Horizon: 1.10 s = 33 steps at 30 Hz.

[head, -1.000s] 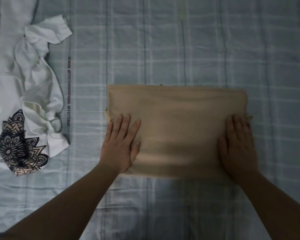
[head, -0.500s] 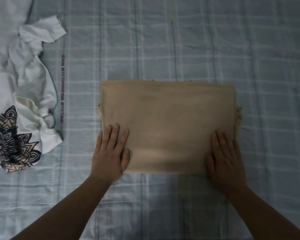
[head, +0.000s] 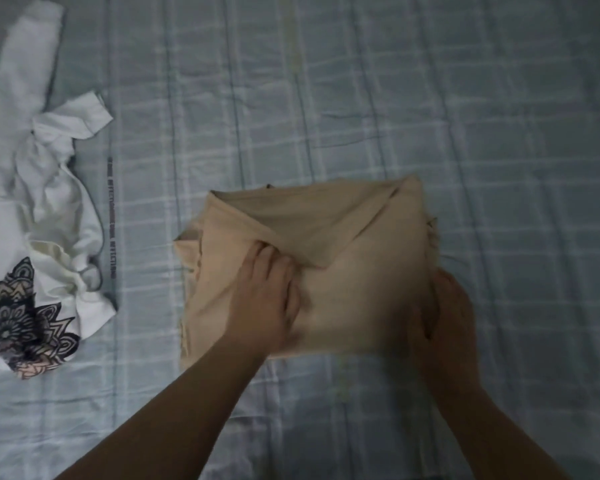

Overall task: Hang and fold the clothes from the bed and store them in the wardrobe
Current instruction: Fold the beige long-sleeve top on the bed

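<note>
Left hand [head: 264, 299] is laid flat on the beige garment [head: 361, 271], fingers straight, tips tucked at the edge of a diagonal flap. Right hand [head: 445, 317] is curled round the garment's right edge; the exact pinch is blurred. Garment is kept directly between both hands on the bed [head: 430, 116], long axis left-right. Next fold is judged to be carried across that axis. White printed shirt [head: 49, 237] is seen crumpled, well apart, left.
</note>
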Each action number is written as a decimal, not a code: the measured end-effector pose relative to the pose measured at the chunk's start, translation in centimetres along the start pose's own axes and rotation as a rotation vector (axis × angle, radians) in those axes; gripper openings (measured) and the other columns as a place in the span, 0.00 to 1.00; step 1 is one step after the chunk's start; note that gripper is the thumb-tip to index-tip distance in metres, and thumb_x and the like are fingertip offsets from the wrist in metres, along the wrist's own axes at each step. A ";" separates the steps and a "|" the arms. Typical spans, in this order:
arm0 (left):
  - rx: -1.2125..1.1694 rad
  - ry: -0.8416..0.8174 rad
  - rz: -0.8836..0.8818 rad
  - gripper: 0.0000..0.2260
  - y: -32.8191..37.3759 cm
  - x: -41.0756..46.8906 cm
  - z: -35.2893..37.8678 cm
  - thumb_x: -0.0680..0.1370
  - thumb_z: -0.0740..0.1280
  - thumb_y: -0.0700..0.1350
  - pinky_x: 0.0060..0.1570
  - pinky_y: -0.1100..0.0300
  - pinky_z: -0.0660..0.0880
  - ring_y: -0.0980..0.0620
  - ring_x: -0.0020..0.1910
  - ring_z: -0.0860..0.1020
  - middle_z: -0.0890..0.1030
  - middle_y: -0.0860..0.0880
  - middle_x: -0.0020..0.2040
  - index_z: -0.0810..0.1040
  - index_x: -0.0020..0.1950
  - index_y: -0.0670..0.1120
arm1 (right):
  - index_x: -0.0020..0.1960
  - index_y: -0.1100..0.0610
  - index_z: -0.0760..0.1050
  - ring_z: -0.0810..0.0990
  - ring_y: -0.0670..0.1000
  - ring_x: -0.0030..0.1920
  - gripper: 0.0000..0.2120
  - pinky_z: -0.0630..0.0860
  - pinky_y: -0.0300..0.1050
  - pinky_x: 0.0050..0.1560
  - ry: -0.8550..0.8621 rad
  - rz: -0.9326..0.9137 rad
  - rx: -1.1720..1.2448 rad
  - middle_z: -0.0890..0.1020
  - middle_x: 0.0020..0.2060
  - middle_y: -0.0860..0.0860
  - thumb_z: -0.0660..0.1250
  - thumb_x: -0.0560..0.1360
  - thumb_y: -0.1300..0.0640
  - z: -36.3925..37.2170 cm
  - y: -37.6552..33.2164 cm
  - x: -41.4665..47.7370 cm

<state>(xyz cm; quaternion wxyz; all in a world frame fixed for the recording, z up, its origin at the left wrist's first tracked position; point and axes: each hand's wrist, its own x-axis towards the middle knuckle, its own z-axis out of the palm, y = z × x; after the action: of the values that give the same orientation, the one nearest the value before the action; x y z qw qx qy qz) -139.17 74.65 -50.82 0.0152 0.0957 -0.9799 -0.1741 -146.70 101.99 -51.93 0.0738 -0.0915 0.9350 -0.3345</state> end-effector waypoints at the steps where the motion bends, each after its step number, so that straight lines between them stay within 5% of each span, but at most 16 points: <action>1: 0.002 -0.004 -0.016 0.18 1.8 2.0 0.0 0.76 0.60 0.47 0.71 0.44 0.64 0.35 0.66 0.70 0.76 0.38 0.61 0.77 0.61 0.39 | 0.70 0.53 0.67 0.71 0.60 0.65 0.24 0.69 0.59 0.68 0.035 0.095 0.060 0.72 0.64 0.52 0.67 0.76 0.58 -0.1 -0.2 0.0; 3: 0.053 -0.023 -0.097 0.21 5.1 5.8 0.3 0.74 0.59 0.51 0.69 0.43 0.65 0.36 0.67 0.69 0.74 0.39 0.64 0.76 0.63 0.44 | 0.67 0.50 0.68 0.75 0.61 0.60 0.25 0.73 0.62 0.62 0.047 0.224 0.146 0.73 0.57 0.50 0.70 0.73 0.64 -0.2 -0.4 0.2; 7: 0.158 -0.023 -0.296 0.24 7.0 10.8 1.2 0.74 0.58 0.53 0.73 0.41 0.59 0.38 0.73 0.65 0.71 0.39 0.71 0.73 0.69 0.48 | 0.64 0.61 0.73 0.74 0.62 0.60 0.25 0.69 0.55 0.63 0.005 0.245 0.015 0.77 0.59 0.60 0.71 0.68 0.68 -0.3 0.0 0.6; 11: 0.175 -0.088 -0.292 0.28 5.5 9.8 1.1 0.76 0.54 0.54 0.75 0.42 0.57 0.40 0.76 0.61 0.67 0.41 0.76 0.67 0.75 0.50 | 0.68 0.66 0.72 0.72 0.64 0.65 0.26 0.69 0.59 0.68 -0.015 0.138 -0.046 0.75 0.65 0.63 0.71 0.70 0.69 -0.7 -1.3 1.7; 16: 0.045 -0.010 -0.363 0.25 2.6 5.7 -0.1 0.78 0.60 0.49 0.69 0.42 0.66 0.40 0.69 0.69 0.69 0.42 0.72 0.66 0.75 0.49 | 0.66 0.61 0.75 0.73 0.60 0.66 0.23 0.70 0.55 0.67 -0.120 -0.139 -0.012 0.76 0.66 0.58 0.68 0.71 0.66 0.8 -4.1 3.6; 21: 0.032 0.087 -0.628 0.22 -0.6 -0.7 -1.6 0.75 0.66 0.45 0.61 0.40 0.71 0.36 0.60 0.74 0.75 0.40 0.61 0.71 0.69 0.43 | 0.62 0.59 0.76 0.76 0.58 0.60 0.19 0.72 0.56 0.64 -0.206 -0.263 -0.013 0.79 0.59 0.55 0.60 0.73 0.60 4.1 -7.1 4.0; 25: -0.076 -0.013 -0.712 0.18 -2.4 -5.1 -2.5 0.77 0.68 0.51 0.57 0.46 0.66 0.45 0.53 0.77 0.77 0.52 0.49 0.72 0.66 0.48 | 0.66 0.60 0.75 0.75 0.59 0.64 0.20 0.71 0.56 0.66 -0.287 -0.313 -0.049 0.77 0.63 0.57 0.60 0.74 0.61 6.4 -8.1 1.8; 28: -0.153 -0.028 -0.758 0.11 -3.4 -6.6 -2.9 0.78 0.59 0.59 0.52 0.52 0.62 0.52 0.43 0.76 0.76 0.59 0.39 0.74 0.54 0.56 | 0.67 0.62 0.74 0.71 0.59 0.70 0.21 0.67 0.55 0.71 -0.305 -0.337 -0.104 0.75 0.68 0.58 0.60 0.75 0.60 7.6 -8.6 -0.4; 30: -0.283 0.072 -0.808 0.10 -4.3 -7.9 -3.2 0.78 0.58 0.58 0.51 0.49 0.68 0.55 0.39 0.75 0.76 0.57 0.34 0.74 0.43 0.56 | 0.68 0.61 0.74 0.69 0.58 0.72 0.22 0.65 0.57 0.72 -0.305 -0.364 -0.134 0.74 0.69 0.58 0.60 0.75 0.60 8.0 -9.3 -1.5; 33: -0.443 0.218 -0.798 0.08 -5.7 -11.2 -3.8 0.78 0.61 0.55 0.46 0.50 0.72 0.59 0.42 0.75 0.78 0.60 0.40 0.75 0.41 0.57 | 0.68 0.63 0.74 0.70 0.60 0.71 0.22 0.66 0.60 0.71 -0.302 -0.419 -0.092 0.74 0.69 0.59 0.61 0.75 0.62 8.7 -10.9 -2.5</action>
<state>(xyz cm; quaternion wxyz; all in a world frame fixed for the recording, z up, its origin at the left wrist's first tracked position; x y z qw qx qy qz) -126.91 70.30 -49.21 0.0697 0.4774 -0.7985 -0.3601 -141.18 88.96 -51.43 0.1375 -0.3355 0.8882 -0.2821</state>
